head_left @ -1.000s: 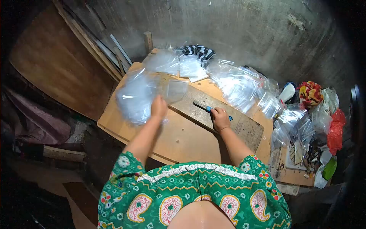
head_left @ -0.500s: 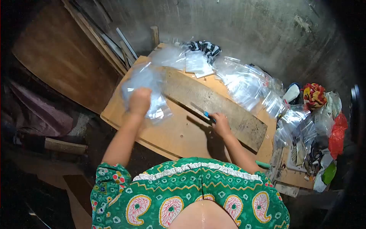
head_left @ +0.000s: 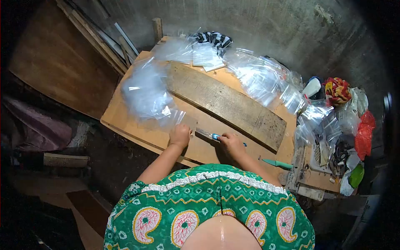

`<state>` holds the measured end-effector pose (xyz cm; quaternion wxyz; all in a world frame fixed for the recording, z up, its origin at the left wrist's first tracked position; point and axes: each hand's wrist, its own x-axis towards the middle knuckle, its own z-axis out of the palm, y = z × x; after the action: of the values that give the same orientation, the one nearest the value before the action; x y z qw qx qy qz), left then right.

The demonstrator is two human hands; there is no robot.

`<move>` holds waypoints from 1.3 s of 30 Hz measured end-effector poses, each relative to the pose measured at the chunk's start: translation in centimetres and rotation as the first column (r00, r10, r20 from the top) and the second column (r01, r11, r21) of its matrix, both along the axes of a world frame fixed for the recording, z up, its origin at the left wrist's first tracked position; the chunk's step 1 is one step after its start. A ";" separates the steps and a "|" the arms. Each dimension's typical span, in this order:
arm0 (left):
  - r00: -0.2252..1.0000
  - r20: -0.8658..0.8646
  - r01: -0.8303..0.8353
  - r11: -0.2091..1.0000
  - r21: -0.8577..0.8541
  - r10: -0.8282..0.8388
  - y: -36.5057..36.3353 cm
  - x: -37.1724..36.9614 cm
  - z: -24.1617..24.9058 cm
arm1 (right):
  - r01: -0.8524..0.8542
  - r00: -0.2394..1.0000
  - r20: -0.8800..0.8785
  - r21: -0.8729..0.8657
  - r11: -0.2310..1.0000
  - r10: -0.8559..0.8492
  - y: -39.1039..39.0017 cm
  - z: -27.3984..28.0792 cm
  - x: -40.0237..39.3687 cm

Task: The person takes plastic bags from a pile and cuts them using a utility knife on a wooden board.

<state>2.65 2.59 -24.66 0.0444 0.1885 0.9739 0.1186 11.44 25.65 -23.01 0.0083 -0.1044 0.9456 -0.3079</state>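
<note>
My right hand (head_left: pixel 232 145) is closed around the blue handle of a knife (head_left: pixel 215 136), which looks like a box cutter. Its blade points left, toward my left hand (head_left: pixel 180 135). That hand is closed at the near edge of the table, gripping what seems to be a clear plastic bag (head_left: pixel 189 121); its outline is faint. Just beyond it lies a loose pile of clear plastic bags (head_left: pixel 146 93). A long wooden plank (head_left: pixel 227 104) rests on the table past both hands.
The wooden table (head_left: pixel 137 131) also bears more clear plastic (head_left: pixel 258 81) at the back right and a green-handled knife (head_left: pixel 277 163) near my right forearm. Cluttered items and a red plastic bag (head_left: pixel 364 134) sit at far right. A concrete wall (head_left: pixel 275 29) stands behind.
My left hand has come from over the bag pile toward the near edge, closer to the knife. My right hand has drawn the knife off the plank's edge, toward me. The view has shifted slightly.
</note>
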 end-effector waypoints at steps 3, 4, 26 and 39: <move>0.993 -0.102 0.066 0.997 0.033 -0.062 0.0 0.2 -1.2 | 0.007 1.000 -0.021 -0.004 1.000 -0.007 0.0 -0.7 -0.3; 0.980 -0.163 0.125 0.990 0.065 -0.113 0.1 0.2 -1.7 | 0.008 1.000 -0.001 0.022 1.000 -0.008 -0.1 -0.6 -0.4; 0.944 0.302 -0.046 0.958 -0.284 0.134 3.0 3.1 2.1 | -0.046 0.976 -0.202 0.169 0.985 0.081 0.4 -3.1 -0.4; 0.956 0.249 -0.075 0.948 -0.308 0.156 3.4 4.0 2.6 | -0.072 0.964 -0.246 0.131 0.989 0.102 -0.4 -3.4 -3.0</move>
<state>6.61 5.99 -22.02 0.1972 0.1041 0.9748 -0.0013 8.41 25.21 -26.37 -0.0919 -0.1835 0.9504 -0.2336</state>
